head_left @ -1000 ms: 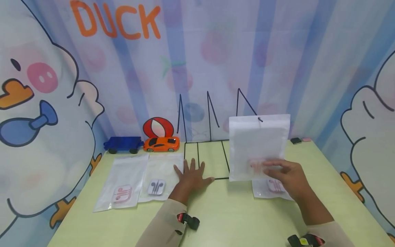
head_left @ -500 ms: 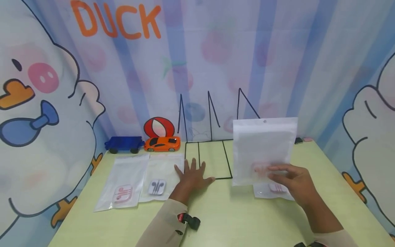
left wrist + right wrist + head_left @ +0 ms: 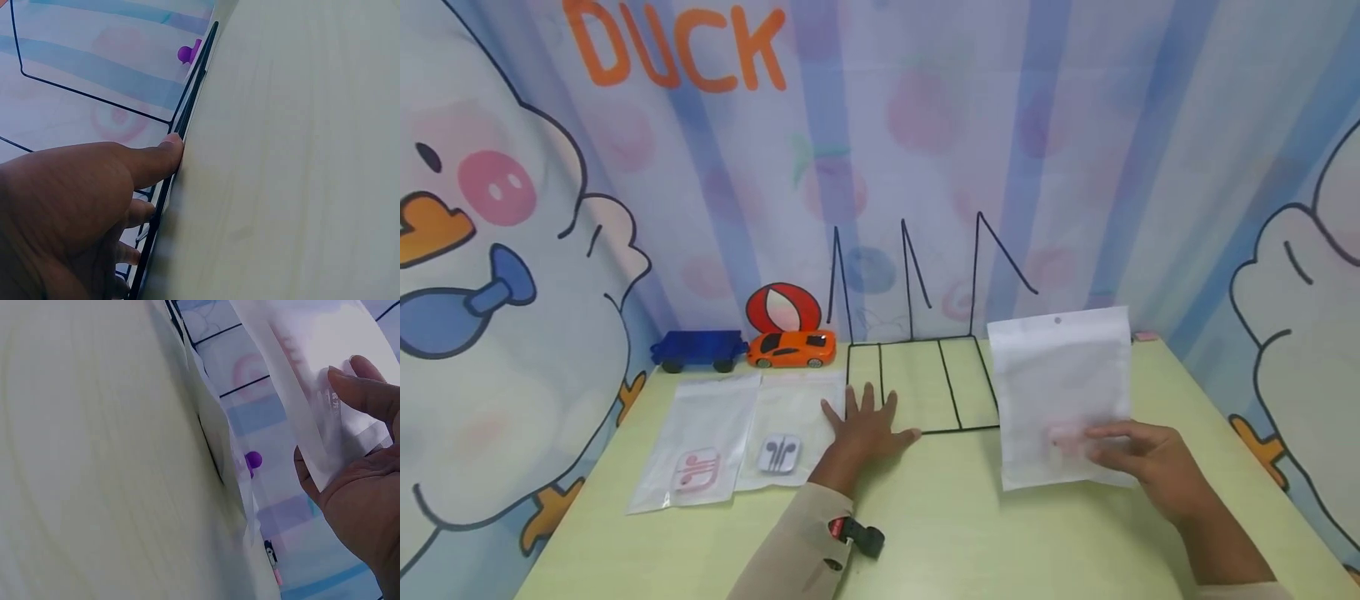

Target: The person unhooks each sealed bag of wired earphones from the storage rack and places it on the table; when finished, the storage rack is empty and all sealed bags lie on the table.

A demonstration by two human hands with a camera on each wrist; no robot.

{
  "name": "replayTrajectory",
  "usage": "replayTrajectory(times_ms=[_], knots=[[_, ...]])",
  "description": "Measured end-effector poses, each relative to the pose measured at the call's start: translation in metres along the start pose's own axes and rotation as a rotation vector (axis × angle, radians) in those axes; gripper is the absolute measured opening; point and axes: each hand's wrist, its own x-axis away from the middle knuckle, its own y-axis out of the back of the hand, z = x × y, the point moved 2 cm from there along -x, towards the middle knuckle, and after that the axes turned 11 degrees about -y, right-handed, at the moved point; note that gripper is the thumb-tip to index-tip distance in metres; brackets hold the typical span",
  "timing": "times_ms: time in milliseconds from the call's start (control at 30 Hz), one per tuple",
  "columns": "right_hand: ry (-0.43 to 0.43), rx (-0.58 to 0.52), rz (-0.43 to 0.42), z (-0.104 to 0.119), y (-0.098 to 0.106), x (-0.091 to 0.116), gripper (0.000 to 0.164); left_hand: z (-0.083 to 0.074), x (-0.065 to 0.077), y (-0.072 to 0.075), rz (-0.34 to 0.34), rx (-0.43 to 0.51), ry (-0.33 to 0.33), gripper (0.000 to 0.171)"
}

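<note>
My right hand point(image 3: 1161, 467) pinches the lower right part of a white pouch point(image 3: 1045, 379), held upright with its hang hole at the top; a faint pink case shows through it. In the right wrist view, another white pouch point(image 3: 215, 425) lies behind, seen nearly edge-on; the held pouch hides it in the head view. My left hand point(image 3: 865, 437) lies with fingers spread over the black wire rack point(image 3: 958, 430), and its thumb touches the front bar in the left wrist view. The rack has upright wire hooks, and nothing hangs from them.
Left of the rack lie two white pouches, one with a pink earphone case point(image 3: 697, 471), one with a grey earphone case point(image 3: 779, 454). Behind them stand a blue toy trailer point(image 3: 698, 350) and an orange toy car point(image 3: 793, 349). A small pink block point(image 3: 1145, 337) sits far right.
The held pouch has come off the right hook's tip and moved down, right and nearer to me with my right hand. My left hand has stayed on the rack.
</note>
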Motion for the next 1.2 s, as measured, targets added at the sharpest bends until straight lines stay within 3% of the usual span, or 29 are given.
replayTrajectory(times_ms=[200, 400, 667, 900, 1067, 1200], knots=[[-0.152, 0.127, -0.029, -0.018, 0.022, -0.009, 0.041, -0.006, 0.009, 0.008, -0.027, 0.008, -0.007, 0.087], [-0.228, 0.263, -0.026, -0.032, 0.042, -0.013, 0.059, -0.001, 0.007, 0.004, -0.005, 0.011, 0.005, 0.089], [-0.301, 0.269, -0.027, -0.053, 0.067, -0.018, 0.068, 0.004, -0.001, -0.001, -0.031, 0.013, -0.006, 0.09], [-0.45, 0.276, -0.026, -0.066, 0.088, -0.02, 0.09, 0.004, -0.003, -0.003, -0.035, 0.002, -0.009, 0.091], [-0.44, 0.177, -0.031, -0.073, 0.095, -0.018, 0.089, 0.008, -0.009, -0.01, -0.034, -0.024, -0.01, 0.092], [-0.45, 0.173, -0.05, -0.073, 0.099, -0.015, 0.083, 0.002, -0.002, -0.004, -0.028, -0.001, -0.009, 0.09]])
